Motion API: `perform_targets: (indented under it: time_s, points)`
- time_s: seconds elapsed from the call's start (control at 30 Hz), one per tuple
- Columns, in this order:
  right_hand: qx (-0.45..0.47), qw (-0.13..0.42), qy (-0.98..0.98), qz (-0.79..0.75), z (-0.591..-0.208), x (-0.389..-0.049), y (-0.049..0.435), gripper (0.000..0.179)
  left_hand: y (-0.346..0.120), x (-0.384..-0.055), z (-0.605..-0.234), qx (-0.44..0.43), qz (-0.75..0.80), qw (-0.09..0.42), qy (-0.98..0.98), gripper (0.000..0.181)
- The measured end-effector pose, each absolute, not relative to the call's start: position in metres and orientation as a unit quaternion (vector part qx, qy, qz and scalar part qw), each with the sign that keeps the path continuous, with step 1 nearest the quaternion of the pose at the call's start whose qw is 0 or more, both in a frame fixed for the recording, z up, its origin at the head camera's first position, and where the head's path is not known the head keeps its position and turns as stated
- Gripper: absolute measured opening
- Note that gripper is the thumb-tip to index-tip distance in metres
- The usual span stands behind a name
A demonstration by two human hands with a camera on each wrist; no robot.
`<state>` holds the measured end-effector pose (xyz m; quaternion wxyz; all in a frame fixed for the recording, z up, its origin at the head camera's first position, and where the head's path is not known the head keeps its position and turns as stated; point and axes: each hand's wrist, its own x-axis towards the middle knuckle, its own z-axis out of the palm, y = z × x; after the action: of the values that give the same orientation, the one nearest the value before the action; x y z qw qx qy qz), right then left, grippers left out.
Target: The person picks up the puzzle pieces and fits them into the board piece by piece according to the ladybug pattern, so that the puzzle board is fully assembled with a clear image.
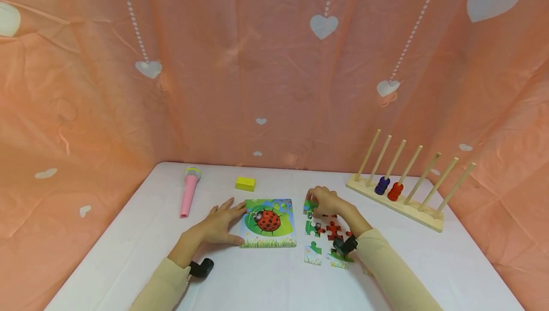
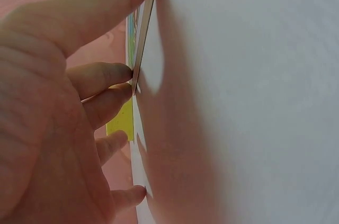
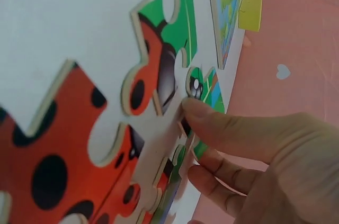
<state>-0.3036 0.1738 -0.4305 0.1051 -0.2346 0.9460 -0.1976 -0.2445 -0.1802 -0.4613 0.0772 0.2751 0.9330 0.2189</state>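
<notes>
A square ladybug picture board [image 1: 268, 220] lies flat on the table. My left hand [image 1: 216, 225] is at its left side, fingers spread, with thumb and index fingertip at the board's edge. To the right, my right hand [image 1: 325, 200] bends over a group of loose jigsaw pieces. In the right wrist view its thumb and fingers pinch a green puzzle piece [image 3: 214, 94] at the far row, partly hidden by the thumb. Nearer lie a red spotted piece [image 1: 333, 230], a green-and-red piece [image 1: 313, 228] and a grass-edged piece [image 1: 313, 253]. The right forearm hides others.
A pink toy microphone [image 1: 188, 196] lies at the back left, with a yellow block [image 1: 245, 184] behind the board. At the back right stands a wooden peg rack [image 1: 399, 203] with blue and red beads. A pink curtain [image 1: 274, 72] hangs around the table.
</notes>
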Motion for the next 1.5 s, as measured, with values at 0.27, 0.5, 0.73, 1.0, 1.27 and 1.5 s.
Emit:
perform_targets:
  time_s: [0.27,0.5,0.73,1.0,1.27,1.5]
  points:
    - [-0.291,0.102,0.899,-0.312,-0.430,-0.309,0.179,0.029,-0.180,-0.244,-0.462,0.280,0.217,0.080,0.932,0.092]
    - [-0.338,0.107,0.835,-0.421,-0.427,-0.324,0.163,0.018,-0.180,-0.243,-0.461,0.274,0.217,0.082,0.933,0.092]
    - [-0.341,0.144,0.824,-0.428,-0.428,-0.328,0.107,0.015,-0.181,-0.243,-0.460,0.276,0.218,0.080,0.933,0.093]
    - [-0.339,0.121,0.854,-0.376,-0.432,-0.320,0.056,0.019,-0.179,-0.243,-0.459,0.275,0.208,0.080,0.935,0.093]
    - [-0.302,0.111,0.894,-0.312,-0.434,-0.314,0.046,0.034,-0.178,-0.243,-0.458,0.272,0.206,0.084,0.936,0.095]
    - [-0.314,0.097,0.914,-0.239,-0.434,-0.307,0.042,0.043,-0.179,-0.242,-0.459,0.274,0.210,0.081,0.935,0.095]
